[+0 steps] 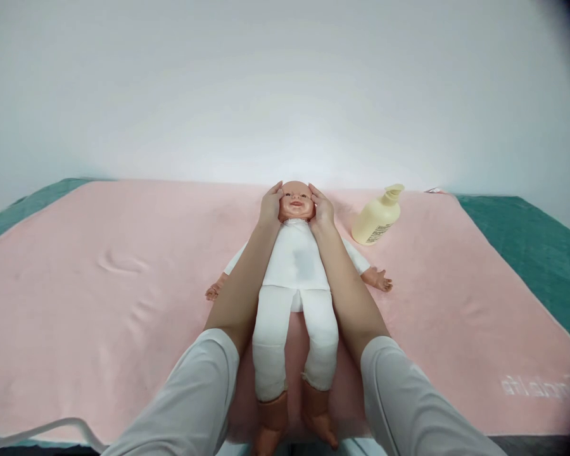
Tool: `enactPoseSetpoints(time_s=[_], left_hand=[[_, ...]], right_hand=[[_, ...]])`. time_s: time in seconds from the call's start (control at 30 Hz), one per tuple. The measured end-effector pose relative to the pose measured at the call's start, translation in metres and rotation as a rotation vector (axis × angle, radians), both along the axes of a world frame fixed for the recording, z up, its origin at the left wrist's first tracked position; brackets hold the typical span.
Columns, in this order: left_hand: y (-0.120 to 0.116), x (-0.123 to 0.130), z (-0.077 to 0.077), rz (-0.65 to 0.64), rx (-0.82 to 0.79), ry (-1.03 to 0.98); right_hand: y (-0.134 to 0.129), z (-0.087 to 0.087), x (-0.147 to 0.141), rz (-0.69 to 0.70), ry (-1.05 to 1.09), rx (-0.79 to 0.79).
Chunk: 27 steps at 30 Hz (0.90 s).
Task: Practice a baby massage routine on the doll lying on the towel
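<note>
A baby doll with a white cloth body lies on its back, its feet towards me and its arms spread out. My left hand cups the left side of the doll's head, fingers curved along it. On the other side my right hand does the same, so the head is held between both palms. My forearms run along either side of the doll's torso and cross over its arms. The undersides of my palms are hidden.
A pale yellow pump bottle leans a little, right of the doll. Under both lies a pink blanket over a green cover. A white wall rises behind. A pale cable or tube curves at the lower left.
</note>
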<state>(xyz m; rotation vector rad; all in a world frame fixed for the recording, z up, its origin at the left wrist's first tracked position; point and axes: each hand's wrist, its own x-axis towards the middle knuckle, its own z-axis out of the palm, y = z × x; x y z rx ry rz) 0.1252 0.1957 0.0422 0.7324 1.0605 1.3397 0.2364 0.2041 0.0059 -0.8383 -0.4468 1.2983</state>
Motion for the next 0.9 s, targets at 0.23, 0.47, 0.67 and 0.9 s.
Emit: enactPoseSetpoints(time_s=[0.23, 0.47, 0.67, 0.9], left_hand=[[0.005, 0.001, -0.011, -0.014, 0.076, -0.050], [0.003, -0.001, -0.015, 0.014, 0.149, 0.031], [0.000, -0.001, -0.014, 0.010, 0.153, 0.042], [-0.001, -0.001, -0.011, 0.007, 0.145, 0.058]], right_hand=[[-0.001, -0.001, -0.001, -0.038, -0.019, 0.034], [-0.007, 0.001, -0.005, -0.065, -0.107, 0.081], [-0.009, 0.002, -0.007, -0.103, -0.118, 0.069], [-0.008, 0.003, -0.007, -0.130, -0.131, 0.026]])
